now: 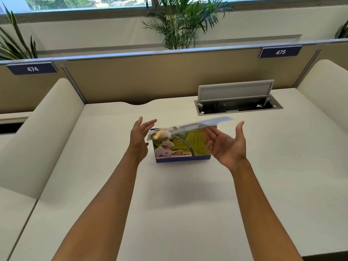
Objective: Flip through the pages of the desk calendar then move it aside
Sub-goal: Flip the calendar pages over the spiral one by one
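The desk calendar (183, 150) stands on the white desk (169, 204), its front page showing a green picture above a blue base. One page (190, 127) is swung up level over the top and looks blurred. My left hand (140, 137) is at the calendar's left edge, fingers spread, near that page's left end. My right hand (227, 146) is at the calendar's right side, palm up and fingers apart, just under the raised page. Whether a fingertip touches the page I cannot tell. The calendar's back side is hidden.
An open cable hatch (238, 105) with a raised grey lid sits at the back right of the desk. A tan partition (160, 80) bearing number plates 474 (32, 68) and 475 (280, 52) closes the far side. Cream dividers (47, 132) flank the desk. Plants stand behind.
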Action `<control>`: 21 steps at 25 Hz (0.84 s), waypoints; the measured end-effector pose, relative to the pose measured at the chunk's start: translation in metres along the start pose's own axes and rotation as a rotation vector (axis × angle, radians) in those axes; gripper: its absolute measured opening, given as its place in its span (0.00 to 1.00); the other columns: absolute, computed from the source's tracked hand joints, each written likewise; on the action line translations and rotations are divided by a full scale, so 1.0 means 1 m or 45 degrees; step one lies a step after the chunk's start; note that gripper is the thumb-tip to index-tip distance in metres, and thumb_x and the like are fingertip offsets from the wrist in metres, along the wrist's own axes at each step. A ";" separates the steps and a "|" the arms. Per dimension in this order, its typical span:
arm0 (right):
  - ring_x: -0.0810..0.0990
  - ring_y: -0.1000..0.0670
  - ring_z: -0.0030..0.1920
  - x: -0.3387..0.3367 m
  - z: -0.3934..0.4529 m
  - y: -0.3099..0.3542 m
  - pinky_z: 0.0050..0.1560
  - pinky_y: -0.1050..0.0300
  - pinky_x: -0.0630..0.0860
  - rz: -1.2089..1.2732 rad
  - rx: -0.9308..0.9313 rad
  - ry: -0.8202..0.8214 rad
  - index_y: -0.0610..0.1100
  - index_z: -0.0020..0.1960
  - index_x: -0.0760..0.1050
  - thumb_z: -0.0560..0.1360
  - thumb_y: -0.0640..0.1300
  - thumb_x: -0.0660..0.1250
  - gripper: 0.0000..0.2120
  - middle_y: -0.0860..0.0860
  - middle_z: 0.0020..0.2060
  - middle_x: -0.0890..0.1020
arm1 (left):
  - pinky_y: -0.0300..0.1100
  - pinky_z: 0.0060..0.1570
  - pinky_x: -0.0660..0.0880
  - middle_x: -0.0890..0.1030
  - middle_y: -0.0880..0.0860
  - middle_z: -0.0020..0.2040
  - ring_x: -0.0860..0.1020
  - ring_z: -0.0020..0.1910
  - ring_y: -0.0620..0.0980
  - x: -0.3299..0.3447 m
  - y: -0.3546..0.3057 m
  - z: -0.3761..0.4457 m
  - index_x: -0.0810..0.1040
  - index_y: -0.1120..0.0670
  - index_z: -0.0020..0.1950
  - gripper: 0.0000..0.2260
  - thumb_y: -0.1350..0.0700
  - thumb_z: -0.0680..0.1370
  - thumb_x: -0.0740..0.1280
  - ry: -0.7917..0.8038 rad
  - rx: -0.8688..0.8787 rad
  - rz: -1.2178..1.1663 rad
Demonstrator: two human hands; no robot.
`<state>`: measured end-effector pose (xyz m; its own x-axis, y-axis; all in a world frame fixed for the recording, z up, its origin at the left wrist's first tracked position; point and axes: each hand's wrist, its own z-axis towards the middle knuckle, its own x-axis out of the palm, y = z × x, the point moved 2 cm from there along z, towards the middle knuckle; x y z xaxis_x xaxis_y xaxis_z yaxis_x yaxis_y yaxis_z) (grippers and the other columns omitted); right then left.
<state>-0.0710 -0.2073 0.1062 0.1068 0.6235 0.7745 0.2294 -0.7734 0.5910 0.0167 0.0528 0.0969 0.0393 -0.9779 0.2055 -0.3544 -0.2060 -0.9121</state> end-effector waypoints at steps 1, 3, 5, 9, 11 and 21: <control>0.84 0.49 0.49 0.002 0.004 0.000 0.41 0.60 0.79 0.011 0.002 0.021 0.41 0.70 0.74 0.71 0.79 0.44 0.50 0.44 0.64 0.81 | 0.60 0.74 0.50 0.77 0.49 0.70 0.65 0.76 0.51 0.000 0.001 -0.001 0.84 0.48 0.62 0.29 0.32 0.77 0.54 -0.009 0.022 -0.036; 0.82 0.49 0.52 0.005 0.011 0.003 0.43 0.61 0.78 0.002 -0.007 0.033 0.42 0.73 0.71 0.71 0.79 0.42 0.50 0.45 0.69 0.77 | 0.61 0.72 0.48 0.78 0.49 0.70 0.65 0.75 0.52 0.002 0.002 -0.002 0.82 0.50 0.61 0.33 0.29 0.72 0.55 -0.018 0.046 -0.095; 0.80 0.50 0.55 0.007 0.017 0.006 0.44 0.62 0.78 -0.013 -0.016 0.037 0.43 0.73 0.70 0.71 0.78 0.40 0.50 0.45 0.70 0.77 | 0.60 0.70 0.51 0.79 0.49 0.69 0.68 0.73 0.51 0.006 0.000 -0.004 0.82 0.51 0.56 0.31 0.29 0.70 0.56 -0.023 0.078 -0.119; 0.79 0.50 0.55 0.007 0.021 0.008 0.44 0.62 0.78 0.017 -0.054 0.046 0.41 0.73 0.70 0.72 0.78 0.41 0.49 0.45 0.70 0.76 | 0.39 0.55 0.68 0.82 0.51 0.62 0.78 0.56 0.46 0.012 0.005 -0.005 0.79 0.57 0.63 0.20 0.44 0.80 0.66 -0.064 0.140 0.053; 0.80 0.51 0.53 0.004 0.020 0.006 0.42 0.63 0.79 0.070 -0.122 0.017 0.41 0.73 0.70 0.73 0.76 0.45 0.47 0.45 0.69 0.77 | 0.30 0.39 0.74 0.83 0.54 0.61 0.80 0.49 0.45 0.011 0.012 -0.005 0.76 0.61 0.66 0.16 0.54 0.81 0.69 -0.090 0.145 0.123; 0.77 0.50 0.59 -0.045 0.026 -0.044 0.50 0.63 0.74 -0.613 -0.513 -0.999 0.44 0.68 0.69 0.80 0.45 0.66 0.18 0.49 0.62 0.76 | 0.33 0.35 0.73 0.78 0.57 0.65 0.78 0.46 0.44 0.014 0.019 0.009 0.69 0.54 0.71 0.24 0.55 0.77 0.73 -0.304 -0.005 -0.011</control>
<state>-0.0609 -0.1980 0.0395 0.7294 0.6672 0.1510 0.0873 -0.3097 0.9468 0.0189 0.0353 0.0797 0.2621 -0.9572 0.1229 -0.3571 -0.2145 -0.9091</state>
